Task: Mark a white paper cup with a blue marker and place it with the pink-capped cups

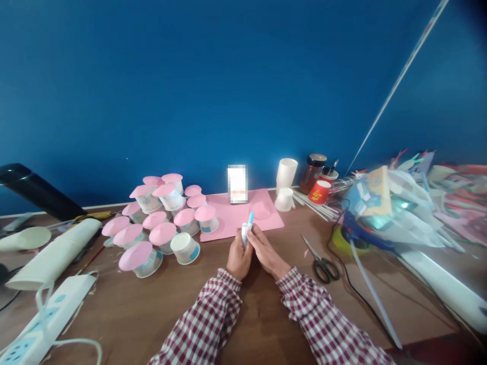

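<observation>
Both my hands meet over the front of the table, around a small white tube with a light-blue end point(245, 232). My left hand point(239, 257) is closed around its white body. Closed against the tube from the other side is my right hand point(267, 252), its fingers near the blue end. The exact kind of tube is too small to make out. Just beyond lie pink paper sheets point(224, 223) with a pink disc point(261, 210) on them. To the left stands an uncovered paper cup point(185, 249), beside several cups topped with pink discs point(163, 234).
Black-handled scissors point(325, 268) lie right of my hands. White cups point(284, 199), a red cup point(319, 192) and a dark-lidded jar point(314, 172) stand behind. A blue glue gun point(365, 235) and plastic bags crowd the right. A power strip point(57, 317) and cup stack point(57, 253) lie left.
</observation>
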`<state>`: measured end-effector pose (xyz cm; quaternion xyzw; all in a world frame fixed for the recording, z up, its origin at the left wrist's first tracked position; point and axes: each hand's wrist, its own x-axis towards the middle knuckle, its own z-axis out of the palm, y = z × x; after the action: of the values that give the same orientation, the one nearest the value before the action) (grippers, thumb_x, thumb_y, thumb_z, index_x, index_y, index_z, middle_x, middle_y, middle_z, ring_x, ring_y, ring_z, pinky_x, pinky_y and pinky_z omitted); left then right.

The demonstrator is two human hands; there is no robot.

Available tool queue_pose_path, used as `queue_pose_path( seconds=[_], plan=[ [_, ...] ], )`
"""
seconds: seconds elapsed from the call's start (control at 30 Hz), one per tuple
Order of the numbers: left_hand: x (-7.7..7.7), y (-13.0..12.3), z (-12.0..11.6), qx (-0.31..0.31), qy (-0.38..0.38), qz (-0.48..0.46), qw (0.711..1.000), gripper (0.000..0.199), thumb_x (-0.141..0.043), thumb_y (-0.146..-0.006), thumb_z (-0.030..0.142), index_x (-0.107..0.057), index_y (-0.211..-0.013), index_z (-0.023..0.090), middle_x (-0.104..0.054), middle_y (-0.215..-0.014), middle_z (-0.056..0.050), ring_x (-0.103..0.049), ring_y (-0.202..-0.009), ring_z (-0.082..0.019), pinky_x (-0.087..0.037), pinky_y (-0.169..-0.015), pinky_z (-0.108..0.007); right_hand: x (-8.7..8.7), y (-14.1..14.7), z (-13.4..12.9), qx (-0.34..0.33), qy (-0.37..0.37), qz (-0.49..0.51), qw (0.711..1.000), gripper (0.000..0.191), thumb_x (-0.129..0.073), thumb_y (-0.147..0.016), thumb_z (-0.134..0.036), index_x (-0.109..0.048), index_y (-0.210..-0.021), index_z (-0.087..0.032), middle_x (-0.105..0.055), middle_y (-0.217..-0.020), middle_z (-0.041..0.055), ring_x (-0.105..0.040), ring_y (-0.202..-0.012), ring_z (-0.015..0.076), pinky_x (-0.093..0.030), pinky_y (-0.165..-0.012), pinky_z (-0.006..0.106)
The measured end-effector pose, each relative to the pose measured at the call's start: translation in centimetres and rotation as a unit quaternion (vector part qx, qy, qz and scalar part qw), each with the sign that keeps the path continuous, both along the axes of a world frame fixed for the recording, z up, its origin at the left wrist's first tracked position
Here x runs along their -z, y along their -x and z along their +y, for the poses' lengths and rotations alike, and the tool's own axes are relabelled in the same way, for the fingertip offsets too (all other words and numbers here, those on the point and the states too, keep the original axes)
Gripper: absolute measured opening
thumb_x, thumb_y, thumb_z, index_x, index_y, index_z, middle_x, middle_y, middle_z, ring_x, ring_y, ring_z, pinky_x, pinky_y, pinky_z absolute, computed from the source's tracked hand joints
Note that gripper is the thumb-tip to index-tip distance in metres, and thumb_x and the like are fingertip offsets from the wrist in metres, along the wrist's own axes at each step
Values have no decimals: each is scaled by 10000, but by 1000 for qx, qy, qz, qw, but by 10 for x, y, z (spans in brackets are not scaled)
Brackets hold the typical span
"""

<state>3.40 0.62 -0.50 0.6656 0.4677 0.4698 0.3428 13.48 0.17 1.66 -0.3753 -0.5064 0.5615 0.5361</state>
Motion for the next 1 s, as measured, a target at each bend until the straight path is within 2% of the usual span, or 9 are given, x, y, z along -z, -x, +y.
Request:
queue_pose_path(
  seconds=[0.27, 0.53, 0.8, 1.0],
  plan=[
    [-1, 0, 0, -21, -5, -16, 1000, 298, -454, -842, 274, -477, -1115, 154, -584, -1051, -118, -537, -1035, -239, -416, -891, -390, -3, 0, 2, 5, -24, -12, 1000, 271, -436, -881, -406, -558, -1056, -239, -607, -963, 9, -543, -946, 162, -424, -876, 281],
    [-4, 0, 2, -26, 0, -10, 1000, 214, -433, -854, 289, -471, -1021, 160, -580, -891, -72, -563, -802, -184, -443, -750, -323, 1, 0, 5, 25, -49, -20, 998, 263, -470, -859, -380, -578, -1042, -223, -618, -972, 14, -553, -933, 169, -415, -900, 300],
    [-5, 0, 0, -21, 21, -26, 999, 320, -518, -790, 242, -419, -1081, 153, -589, -947, -100, -589, -874, -215, -450, -780, -360, 4, 0, 5, 12, -69, -46, 996, 269, -488, -852, -360, -579, -1067, -227, -619, -994, 14, -548, -960, 174, -406, -909, 304],
    [-1, 0, 2, -3, 18, -28, 999, 327, -468, -825, 223, -375, -1129, 146, -591, -987, -124, -595, -911, -218, -456, -815, -380, 5, -4, 7, 19, -65, -76, 995, 260, -503, -834, -383, -625, -974, -200, -638, -902, 17, -562, -888, 186, -430, -827, 293]
  ],
)
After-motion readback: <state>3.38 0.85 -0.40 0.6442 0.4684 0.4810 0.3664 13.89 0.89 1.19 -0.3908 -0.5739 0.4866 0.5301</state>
